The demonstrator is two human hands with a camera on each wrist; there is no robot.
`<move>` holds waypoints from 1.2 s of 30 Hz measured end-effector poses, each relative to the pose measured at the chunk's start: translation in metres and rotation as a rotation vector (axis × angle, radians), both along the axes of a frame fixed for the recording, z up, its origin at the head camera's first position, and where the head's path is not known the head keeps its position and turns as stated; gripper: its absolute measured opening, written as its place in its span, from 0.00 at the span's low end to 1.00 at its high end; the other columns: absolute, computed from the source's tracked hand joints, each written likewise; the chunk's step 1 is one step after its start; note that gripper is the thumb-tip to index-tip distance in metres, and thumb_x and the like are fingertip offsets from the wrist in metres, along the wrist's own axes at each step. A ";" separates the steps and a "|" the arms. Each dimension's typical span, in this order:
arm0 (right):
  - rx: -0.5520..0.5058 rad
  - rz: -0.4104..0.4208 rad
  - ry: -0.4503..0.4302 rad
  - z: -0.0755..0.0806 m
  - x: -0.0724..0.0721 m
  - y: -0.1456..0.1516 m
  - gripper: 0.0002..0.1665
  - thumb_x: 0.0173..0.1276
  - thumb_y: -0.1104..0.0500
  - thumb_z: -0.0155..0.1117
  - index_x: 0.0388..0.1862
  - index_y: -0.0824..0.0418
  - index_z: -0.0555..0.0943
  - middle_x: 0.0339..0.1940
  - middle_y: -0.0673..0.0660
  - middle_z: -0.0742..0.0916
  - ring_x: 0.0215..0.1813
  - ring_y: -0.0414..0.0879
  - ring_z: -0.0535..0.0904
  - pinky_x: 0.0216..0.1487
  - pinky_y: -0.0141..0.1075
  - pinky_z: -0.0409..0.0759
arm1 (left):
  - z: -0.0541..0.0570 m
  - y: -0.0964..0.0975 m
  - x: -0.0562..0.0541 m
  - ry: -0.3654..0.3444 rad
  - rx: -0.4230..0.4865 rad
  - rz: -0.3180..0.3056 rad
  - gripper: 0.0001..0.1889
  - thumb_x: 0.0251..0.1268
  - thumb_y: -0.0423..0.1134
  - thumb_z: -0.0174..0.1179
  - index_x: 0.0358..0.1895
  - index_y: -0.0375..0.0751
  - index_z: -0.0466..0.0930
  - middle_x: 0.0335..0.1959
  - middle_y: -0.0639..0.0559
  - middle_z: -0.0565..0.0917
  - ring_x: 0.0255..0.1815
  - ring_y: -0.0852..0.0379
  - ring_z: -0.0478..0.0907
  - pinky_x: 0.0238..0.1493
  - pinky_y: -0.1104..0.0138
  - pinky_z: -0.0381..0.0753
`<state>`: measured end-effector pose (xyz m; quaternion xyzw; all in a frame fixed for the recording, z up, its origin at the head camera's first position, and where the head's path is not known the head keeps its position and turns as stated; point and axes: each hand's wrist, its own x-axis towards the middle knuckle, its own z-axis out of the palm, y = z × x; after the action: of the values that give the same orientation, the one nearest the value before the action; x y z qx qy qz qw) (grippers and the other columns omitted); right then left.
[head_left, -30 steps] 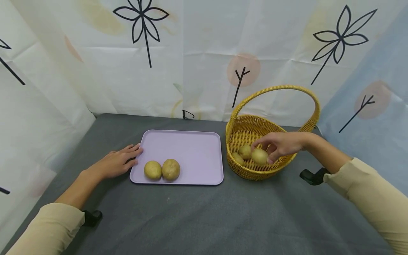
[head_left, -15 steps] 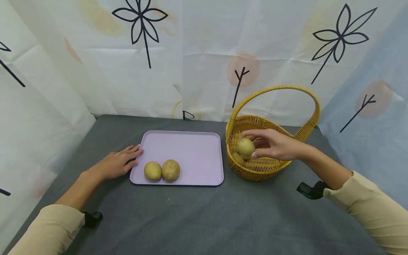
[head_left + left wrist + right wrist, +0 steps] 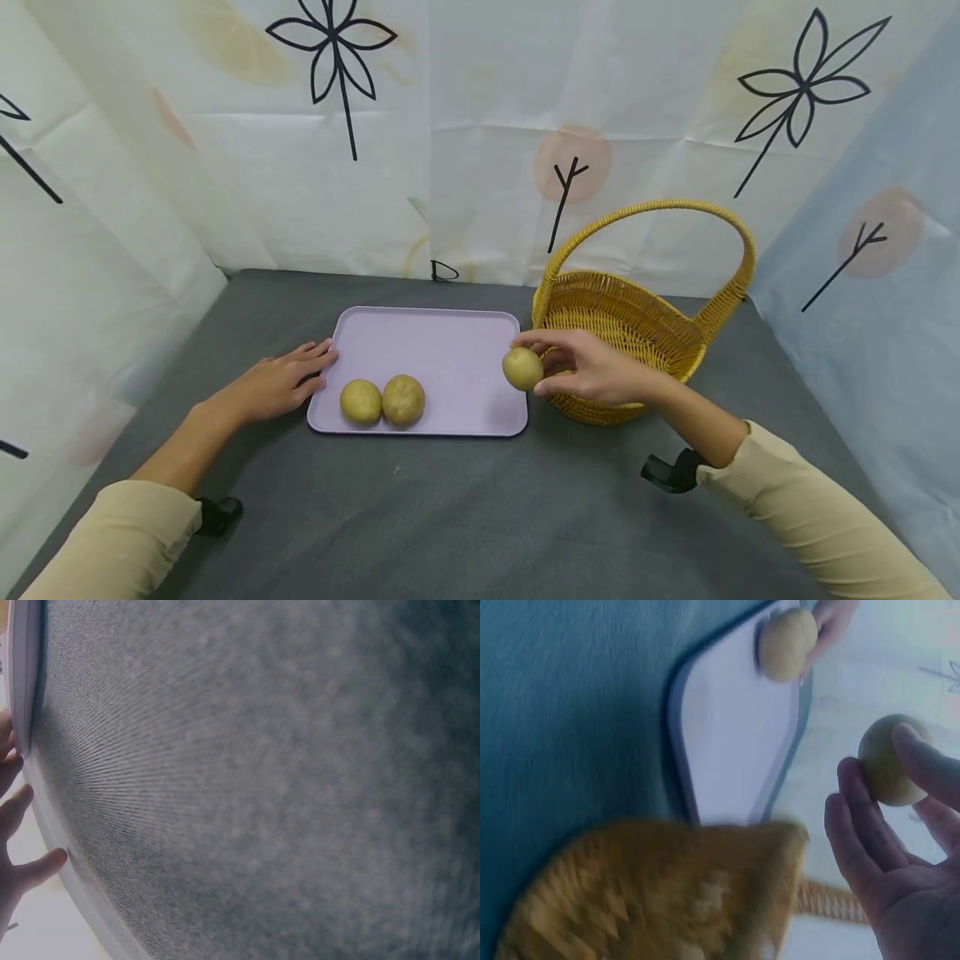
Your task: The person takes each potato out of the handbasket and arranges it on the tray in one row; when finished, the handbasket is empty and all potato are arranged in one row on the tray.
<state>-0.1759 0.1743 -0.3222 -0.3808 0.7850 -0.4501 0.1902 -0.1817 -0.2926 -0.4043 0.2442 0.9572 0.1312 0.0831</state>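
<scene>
Potato between fingers, roundish, long axis unclear

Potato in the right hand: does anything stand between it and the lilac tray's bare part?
Nothing visible: the held potato partly overlaps the tray in the head view, and the two resting potatoes lie farther left.
</scene>
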 end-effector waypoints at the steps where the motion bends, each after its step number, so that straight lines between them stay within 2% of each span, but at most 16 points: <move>1: 0.001 0.004 0.004 -0.004 0.001 -0.005 0.34 0.65 0.68 0.70 0.68 0.65 0.70 0.55 0.62 0.81 0.53 0.51 0.83 0.52 0.42 0.81 | 0.000 0.000 0.000 0.000 0.002 -0.001 0.28 0.75 0.43 0.54 0.74 0.37 0.65 0.76 0.34 0.61 0.75 0.31 0.57 0.60 0.29 0.59; 6: 0.018 0.006 0.069 -0.024 0.003 -0.027 0.32 0.65 0.66 0.70 0.67 0.64 0.72 0.51 0.61 0.83 0.46 0.47 0.85 0.47 0.41 0.83 | -0.002 0.000 0.000 0.005 0.006 -0.003 0.28 0.75 0.43 0.55 0.74 0.38 0.65 0.76 0.35 0.61 0.75 0.32 0.57 0.60 0.30 0.60; 11: 0.084 -0.038 0.111 -0.043 0.003 -0.052 0.32 0.62 0.67 0.72 0.65 0.64 0.74 0.46 0.59 0.84 0.40 0.43 0.87 0.42 0.38 0.83 | -0.002 0.000 -0.001 0.009 0.009 -0.006 0.28 0.75 0.43 0.54 0.74 0.38 0.65 0.76 0.35 0.61 0.75 0.33 0.57 0.60 0.30 0.60; 17: 0.191 -0.012 0.179 -0.061 0.003 -0.077 0.31 0.62 0.66 0.73 0.64 0.65 0.75 0.39 0.55 0.85 0.35 0.42 0.81 0.41 0.37 0.80 | -0.001 0.000 0.000 0.008 0.008 -0.001 0.28 0.75 0.42 0.55 0.74 0.37 0.65 0.76 0.35 0.61 0.75 0.32 0.57 0.59 0.29 0.60; 24: 0.243 -0.005 0.231 -0.069 -0.001 -0.092 0.32 0.61 0.67 0.73 0.65 0.66 0.75 0.40 0.55 0.85 0.38 0.42 0.81 0.44 0.39 0.80 | 0.001 0.001 0.000 0.010 0.006 -0.004 0.28 0.75 0.42 0.54 0.74 0.37 0.65 0.76 0.34 0.60 0.75 0.32 0.57 0.60 0.30 0.60; 32: 0.221 -0.005 0.246 -0.072 0.001 -0.101 0.29 0.63 0.66 0.72 0.63 0.68 0.76 0.43 0.60 0.86 0.41 0.49 0.84 0.47 0.41 0.81 | 0.001 0.002 -0.001 0.016 0.007 -0.011 0.28 0.75 0.42 0.54 0.74 0.36 0.65 0.76 0.34 0.61 0.75 0.31 0.57 0.59 0.29 0.60; 36: 0.223 -0.010 0.248 -0.074 0.002 -0.100 0.29 0.63 0.66 0.72 0.63 0.68 0.76 0.43 0.59 0.85 0.41 0.49 0.84 0.46 0.39 0.80 | 0.000 0.002 -0.002 0.015 0.006 -0.009 0.28 0.75 0.42 0.54 0.74 0.36 0.65 0.75 0.34 0.61 0.75 0.31 0.57 0.59 0.29 0.59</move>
<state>-0.1737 0.0745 -0.3957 -0.4062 0.8494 -0.3108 0.1305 -0.1833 -0.2905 -0.4044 0.2497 0.9563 0.1319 0.0757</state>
